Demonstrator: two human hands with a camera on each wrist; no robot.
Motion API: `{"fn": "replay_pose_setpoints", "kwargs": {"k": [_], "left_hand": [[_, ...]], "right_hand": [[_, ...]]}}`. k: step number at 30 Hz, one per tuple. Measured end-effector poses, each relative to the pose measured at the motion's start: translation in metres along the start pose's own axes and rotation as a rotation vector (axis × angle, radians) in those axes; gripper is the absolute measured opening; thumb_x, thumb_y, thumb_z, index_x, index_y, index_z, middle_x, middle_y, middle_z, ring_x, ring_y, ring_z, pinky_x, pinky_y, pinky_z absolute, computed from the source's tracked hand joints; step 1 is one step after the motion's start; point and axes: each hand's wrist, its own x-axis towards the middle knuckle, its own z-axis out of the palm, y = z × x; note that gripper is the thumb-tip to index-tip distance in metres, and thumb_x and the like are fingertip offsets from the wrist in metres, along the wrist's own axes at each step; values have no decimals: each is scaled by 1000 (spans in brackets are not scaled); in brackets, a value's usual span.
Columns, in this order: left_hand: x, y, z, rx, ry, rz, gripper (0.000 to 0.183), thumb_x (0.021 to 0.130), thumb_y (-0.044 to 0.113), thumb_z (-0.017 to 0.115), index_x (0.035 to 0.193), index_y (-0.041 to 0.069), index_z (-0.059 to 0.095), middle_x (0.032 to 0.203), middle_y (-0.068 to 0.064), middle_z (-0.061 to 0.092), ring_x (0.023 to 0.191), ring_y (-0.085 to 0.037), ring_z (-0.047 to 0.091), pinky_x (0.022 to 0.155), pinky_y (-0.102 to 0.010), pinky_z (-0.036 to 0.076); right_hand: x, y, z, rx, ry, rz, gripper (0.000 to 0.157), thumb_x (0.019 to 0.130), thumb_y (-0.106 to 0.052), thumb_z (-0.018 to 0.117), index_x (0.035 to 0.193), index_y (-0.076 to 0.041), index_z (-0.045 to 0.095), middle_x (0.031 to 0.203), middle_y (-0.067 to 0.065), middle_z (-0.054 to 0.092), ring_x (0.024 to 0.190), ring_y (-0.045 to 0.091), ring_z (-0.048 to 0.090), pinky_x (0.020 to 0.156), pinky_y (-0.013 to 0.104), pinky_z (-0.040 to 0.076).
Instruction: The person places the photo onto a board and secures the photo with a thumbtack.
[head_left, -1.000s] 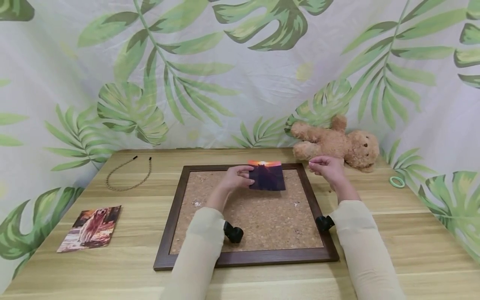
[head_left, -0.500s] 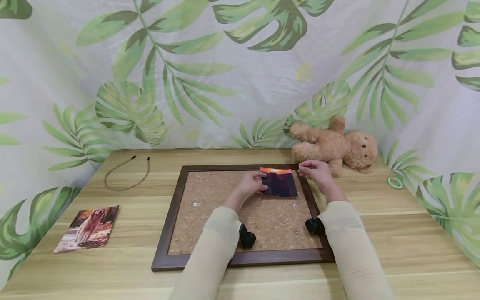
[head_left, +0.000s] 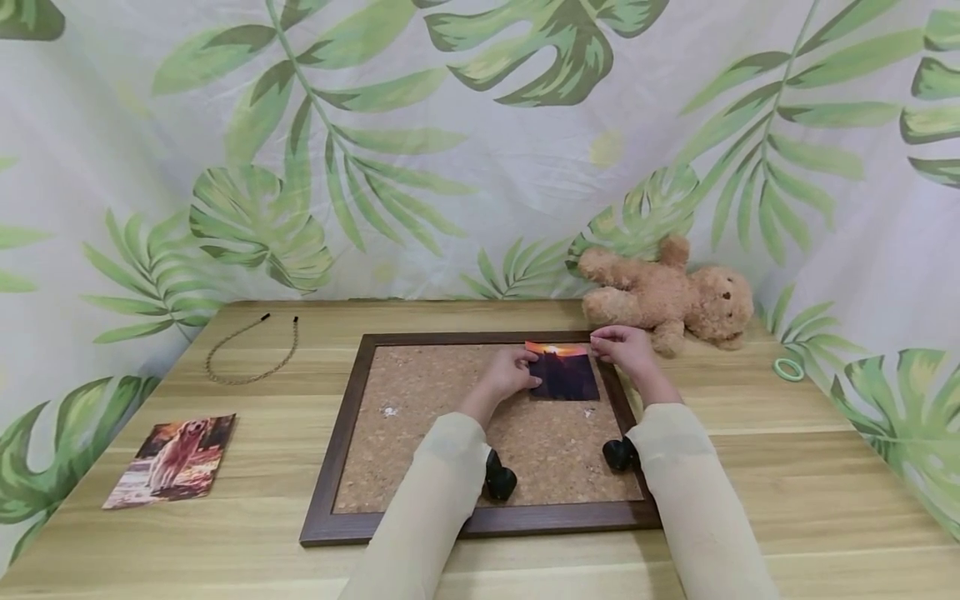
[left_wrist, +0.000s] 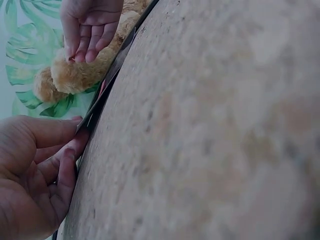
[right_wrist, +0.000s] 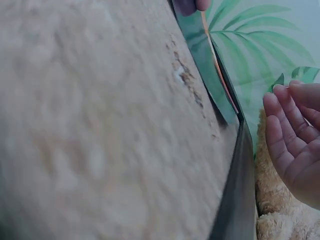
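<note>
My left hand (head_left: 507,377) pinches the left edge of a sunset photo (head_left: 564,377), thumb on one face and fingers behind. The photo lies over the upper right corner of a cork board (head_left: 442,450) with a dark brown frame; in the left wrist view it is slightly raised off the cork. Thumb and fingertips of my right hand (head_left: 628,354) meet on a tiny pale pin-like thing, just right of the photo's top right corner and over the frame. In the right wrist view that hand (right_wrist: 300,135) is apart from the photo, and what it pinches hardly shows.
A teddy bear (head_left: 667,292) lies on its side behind my right hand. At left are a dog photo (head_left: 172,462) and a thin chain (head_left: 247,382). A pale green ring (head_left: 788,370) sits at the right edge. A leaf-patterned cloth (head_left: 420,167) hangs behind the table.
The left hand has carried the sunset photo rightward and down onto the board's upper right corner. The right hand has moved left, nearer to the photo's corner, still pinching.
</note>
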Motion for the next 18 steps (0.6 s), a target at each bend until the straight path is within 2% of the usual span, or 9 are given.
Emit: {"fn": "replay_pose_setpoints", "kwargs": {"k": [5, 8, 13, 18], "left_hand": [[0, 0, -1, 14, -5, -4, 37, 76, 10, 66, 112, 9, 58, 78, -3, 52, 64, -14, 43, 56, -24, 35], [0, 0, -1, 36, 1, 0, 37, 75, 12, 67, 112, 10, 59, 76, -2, 52, 62, -13, 43, 55, -24, 35], [1, -1, -1, 87, 20, 23, 37, 74, 14, 68, 110, 11, 60, 75, 0, 52, 64, -13, 45, 56, -23, 35], [-1, 0, 0, 106, 11, 37, 39, 74, 15, 68, 111, 10, 59, 74, 0, 52, 64, -13, 45, 57, -23, 35]], "right_hand": [[6, 1, 9, 21, -28, -16, 25, 85, 1, 51, 103, 18, 50, 84, 20, 62, 72, 18, 61, 67, 32, 47], [10, 2, 15, 17, -39, -11, 26, 85, 1, 51, 103, 19, 50, 81, 17, 63, 69, 16, 61, 64, 30, 47], [13, 6, 25, -17, -46, 4, 24, 84, 0, 52, 101, 17, 53, 83, 17, 62, 72, 21, 61, 63, 29, 47], [13, 13, 31, -38, -12, 3, 19, 83, 1, 53, 96, 14, 56, 84, 20, 60, 74, 25, 60, 65, 29, 47]]}}
